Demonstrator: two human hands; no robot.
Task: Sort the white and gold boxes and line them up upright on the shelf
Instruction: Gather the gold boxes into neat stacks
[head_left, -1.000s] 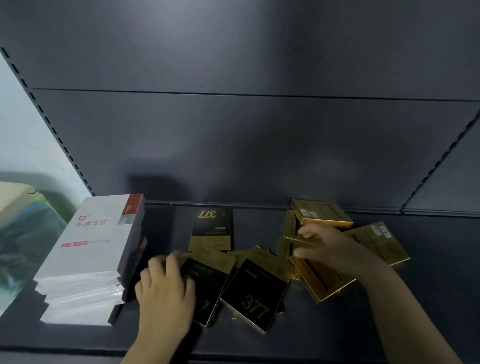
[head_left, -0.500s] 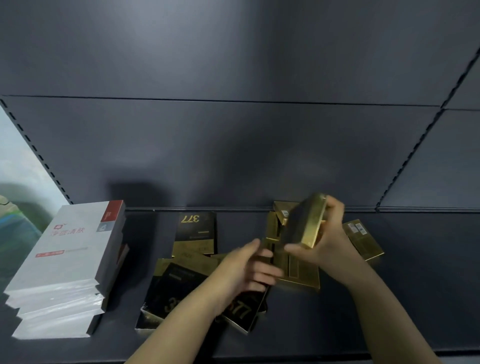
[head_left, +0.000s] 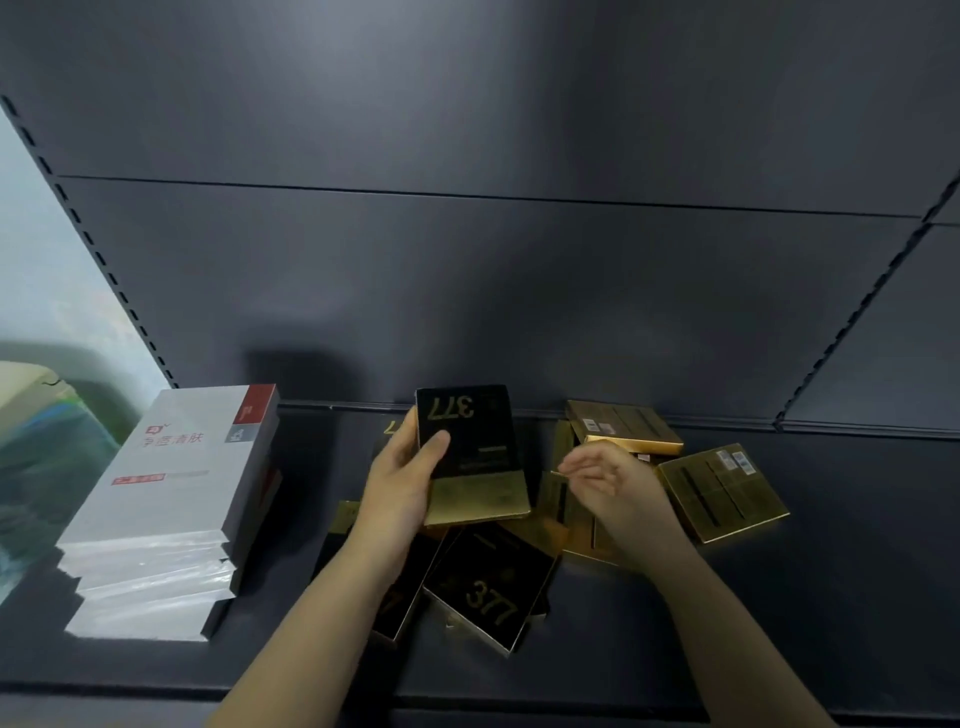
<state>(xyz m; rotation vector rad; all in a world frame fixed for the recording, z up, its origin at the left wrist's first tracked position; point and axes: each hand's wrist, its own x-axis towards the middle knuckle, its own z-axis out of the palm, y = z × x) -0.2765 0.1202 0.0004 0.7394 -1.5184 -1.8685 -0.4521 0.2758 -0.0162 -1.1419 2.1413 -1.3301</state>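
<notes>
At frame centre your left hand (head_left: 400, 483) now grips the gold box (head_left: 470, 454) passed over; your right hand (head_left: 605, 478) hovers spread, empty, ready to fetch another

Dark shelf (head_left: 831, 597), white boxes (head_left: 156, 519) stacked left, gold boxes (head_left: 722, 491) scattered

A stack of flat boxes (head_left: 156, 499) lies on the shelf (head_left: 857, 571) at the left. To its right, a heap of "377" boxes (head_left: 488, 587) lies scattered, some overlapping, reaching the back panel (head_left: 467, 291).
</notes>
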